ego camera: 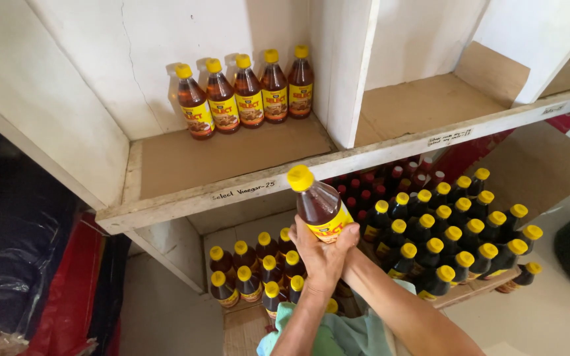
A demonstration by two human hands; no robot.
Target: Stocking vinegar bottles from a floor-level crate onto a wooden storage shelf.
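While both hands [324, 254] clasp the yellow-capped bottle [316, 204] by its base just below the shelf edge [245, 188], overlapped fingers hide each grip, so a knock there could tip it.

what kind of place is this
Probably a small shop or its stockroom: white wooden shelves with handwritten labels on the edge, a row of identical yellow-capped bottles, many more packed below, and both hands lifting another bottle.
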